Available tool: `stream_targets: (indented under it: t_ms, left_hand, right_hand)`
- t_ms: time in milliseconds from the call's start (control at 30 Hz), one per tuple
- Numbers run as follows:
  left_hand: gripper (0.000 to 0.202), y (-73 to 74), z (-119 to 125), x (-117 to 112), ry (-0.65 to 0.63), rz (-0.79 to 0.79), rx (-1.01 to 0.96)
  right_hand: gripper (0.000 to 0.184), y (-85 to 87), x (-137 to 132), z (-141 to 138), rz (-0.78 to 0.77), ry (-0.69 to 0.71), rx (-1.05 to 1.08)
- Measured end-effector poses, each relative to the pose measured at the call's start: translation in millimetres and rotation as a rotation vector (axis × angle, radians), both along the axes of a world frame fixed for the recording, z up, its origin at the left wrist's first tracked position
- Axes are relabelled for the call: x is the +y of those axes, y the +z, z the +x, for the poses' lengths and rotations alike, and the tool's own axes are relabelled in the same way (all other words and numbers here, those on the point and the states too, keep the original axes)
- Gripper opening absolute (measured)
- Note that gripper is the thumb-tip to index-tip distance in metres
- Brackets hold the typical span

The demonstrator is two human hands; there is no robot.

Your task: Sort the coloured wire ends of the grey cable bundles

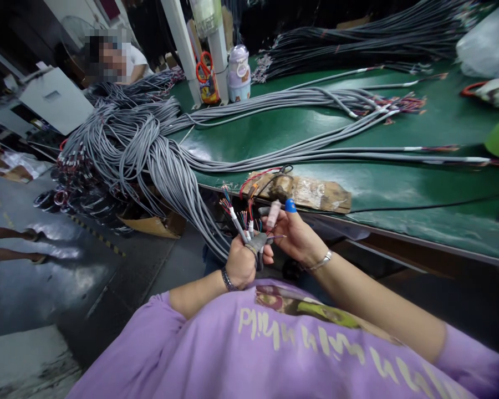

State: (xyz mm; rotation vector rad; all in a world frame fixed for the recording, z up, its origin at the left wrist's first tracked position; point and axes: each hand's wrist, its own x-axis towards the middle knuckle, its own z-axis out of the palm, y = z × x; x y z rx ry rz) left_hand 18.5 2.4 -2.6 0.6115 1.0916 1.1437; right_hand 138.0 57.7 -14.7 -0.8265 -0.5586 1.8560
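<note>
My left hand [242, 261] is closed around several grey cables, whose stripped ends [234, 215] fan out upward in thin coloured wires. A grey cover wraps its thumb. My right hand [298, 235] is close beside it at the wire ends, with its fingers curled. One of its fingertips wears a blue cover [290, 205] and another has a pale pink wrap [273, 214]. What is pinched between the right fingers is too small to make out. The held cables run back to a large grey cable bundle [166, 160] that hangs over the table edge.
On the green table [357, 185] lie more grey cables [283, 102], black cables [341, 47] and a taped cardboard piece [316, 191]. A lilac bottle [239, 75] stands near red-handled scissors [204, 66]. Another person [137, 64] is at the far left. Cable coils [100, 208] lie on the floor.
</note>
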Motion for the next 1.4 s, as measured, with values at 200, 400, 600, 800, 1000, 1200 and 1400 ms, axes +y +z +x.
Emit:
stream_targets:
  t_ms: [200, 400, 600, 800, 1000, 1200, 1400]
  left_hand:
    - [0.048, -6.9, -6, -6, -0.016, 0.041, 0.027]
    - [0.047, -21.5, -9, -7, -0.067, 0.074, 0.096]
    - [0.046, -28.3, -14, -9, -0.267, 0.08, 0.156]
    - [0.046, -19.8, -13, -8, -0.176, 0.054, 0.071]
    - [0.049, -8.3, -9, -6, -0.079, 0.083, 0.028]
    - [0.048, -1.1, -5, -3, -0.071, 0.104, 0.015]
    - [0.047, -3.9, 1, 3, -0.103, 0.086, -0.005]
  right_hand:
    - [0.055, 2.7, -12, 17, 0.042, 0.198, -0.045]
    - [0.035, 4.4, -26, 24, 0.134, 0.29, -0.252]
    - [0.033, 10.4, -29, 18, 0.166, 0.268, -0.336]
    - [0.032, 5.5, -28, 13, 0.11, 0.201, -0.292]
    - [0.025, -5.5, -16, 17, -0.017, 0.069, -0.166]
    - [0.037, -0.6, -1, 17, -0.015, 0.097, -0.076]
    - [0.04, -1.8, 6, 8, 0.003, -0.002, -0.087]
